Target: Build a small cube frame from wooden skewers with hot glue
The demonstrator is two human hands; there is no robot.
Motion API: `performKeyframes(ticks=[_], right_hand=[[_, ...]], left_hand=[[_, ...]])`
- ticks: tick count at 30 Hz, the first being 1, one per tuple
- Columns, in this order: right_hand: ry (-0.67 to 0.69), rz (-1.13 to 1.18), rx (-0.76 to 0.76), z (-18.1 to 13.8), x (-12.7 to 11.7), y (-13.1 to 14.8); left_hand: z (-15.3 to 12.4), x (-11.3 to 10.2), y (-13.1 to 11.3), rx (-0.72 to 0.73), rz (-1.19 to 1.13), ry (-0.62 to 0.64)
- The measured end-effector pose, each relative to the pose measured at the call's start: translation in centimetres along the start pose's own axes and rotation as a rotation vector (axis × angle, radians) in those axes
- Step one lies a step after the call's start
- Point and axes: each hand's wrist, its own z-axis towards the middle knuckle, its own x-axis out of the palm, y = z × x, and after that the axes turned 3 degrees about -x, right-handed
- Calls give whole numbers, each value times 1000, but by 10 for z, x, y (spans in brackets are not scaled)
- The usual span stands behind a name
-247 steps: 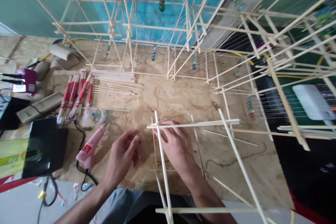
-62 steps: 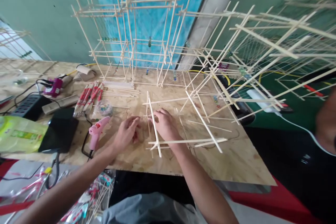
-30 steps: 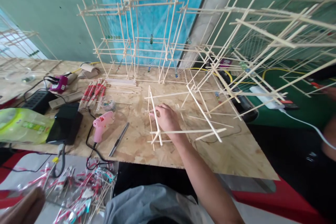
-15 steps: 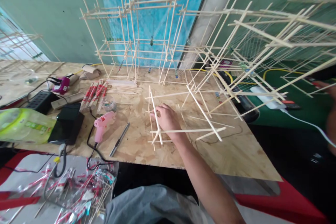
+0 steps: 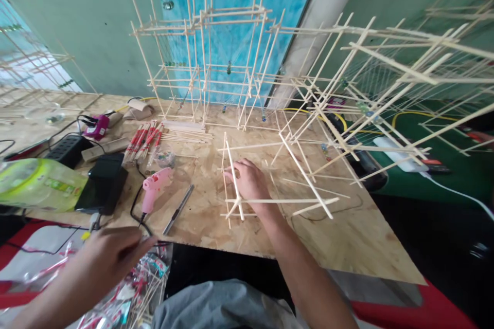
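Observation:
My right hand (image 5: 249,180) reaches inside a small frame of thin wooden sticks (image 5: 285,200) on the wooden board. Its fingers are closed in a pinch on a wooden stick (image 5: 226,185) at the frame's left side. My left hand (image 5: 119,247) hovers over the board's front edge, below a pink glue gun (image 5: 151,190). Motion smears its fingers, and nothing shows clearly in them. A utility knife (image 5: 178,211) lies flat between the glue gun and the frame.
A tall stick structure (image 5: 200,82) with marbles stands behind, and another (image 5: 370,92) leans in from the right. Red-wrapped stick bundles (image 5: 142,141), a power strip (image 5: 67,151), a black box (image 5: 102,182) and a yellow-green bottle (image 5: 38,185) crowd the left. Plastic wrappers (image 5: 127,290) lie below.
My left hand has come into view from the lower left. My right hand keeps its pinch inside the stick frame. The view has shifted slightly, and the other person's arm at the right is mostly gone.

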Motion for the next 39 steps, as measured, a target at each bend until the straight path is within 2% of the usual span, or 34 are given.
performKeyframes(ticks=[2, 4, 8, 11, 17, 23, 31, 39], right_hand=[[3, 2, 10, 0, -1, 1], [-1, 4, 16, -1, -2, 2], [-18, -2, 5, -1, 0, 0], [-25, 2, 9, -1, 1, -2], [-6, 21, 27, 0, 2, -3], [0, 17, 24, 0, 0, -1], [-3, 31, 39, 0, -1, -1], [20, 5, 37, 1, 1, -2]], left_hand=[[30, 26, -10, 57, -43, 168], [60, 57, -23, 15, -237, 206], [111, 111, -36, -151, -693, 160], [136, 133, -38, -181, -818, 117], [151, 148, -43, -190, -914, 198], [163, 157, -41, -185, -1005, 215], [169, 162, -38, -171, -1114, 233], [169, 160, -38, -175, -1113, 227]])
